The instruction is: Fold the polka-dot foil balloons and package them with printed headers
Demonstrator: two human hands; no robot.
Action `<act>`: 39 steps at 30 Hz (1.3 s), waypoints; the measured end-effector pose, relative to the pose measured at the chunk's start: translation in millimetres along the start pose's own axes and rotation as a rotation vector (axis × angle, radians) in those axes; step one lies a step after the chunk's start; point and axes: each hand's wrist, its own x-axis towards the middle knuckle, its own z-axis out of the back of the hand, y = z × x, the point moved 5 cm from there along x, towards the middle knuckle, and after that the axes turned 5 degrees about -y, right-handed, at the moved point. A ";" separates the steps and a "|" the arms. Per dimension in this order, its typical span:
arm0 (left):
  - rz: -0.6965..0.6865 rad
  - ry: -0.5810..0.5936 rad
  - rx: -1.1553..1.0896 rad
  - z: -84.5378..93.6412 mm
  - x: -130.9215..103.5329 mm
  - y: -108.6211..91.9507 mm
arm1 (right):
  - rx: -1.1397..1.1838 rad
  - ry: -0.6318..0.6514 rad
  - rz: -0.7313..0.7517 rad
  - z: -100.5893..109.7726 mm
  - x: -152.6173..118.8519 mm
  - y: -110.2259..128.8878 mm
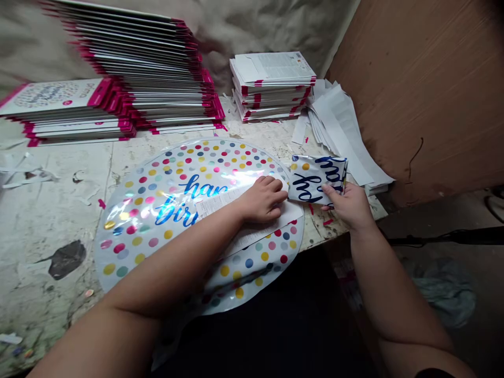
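A round foil balloon [153,184] with coloured dots and blue lettering lies flat on the table. On top of it is a printed paper sheet [252,236], partly under my left hand [263,199], whose fingers are curled and pressed together at the sheet's upper part; whether they pinch anything is hidden. My right hand [348,205] grips a folded foil balloon [309,181] between thumb and fingers, just right of the round balloon's edge.
Stacks of pink-edged envelopes [157,68] stand at the back left, with a smaller stack [271,86] at the back centre. Loose white papers [342,126] lie beside the brown board [425,94]. Scraps dot the worn table [23,220].
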 end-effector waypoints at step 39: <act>0.097 -0.134 -0.097 17.0 -3.0 14.6 | 0.124 0.096 -0.094 -7.4 5.2 -6.8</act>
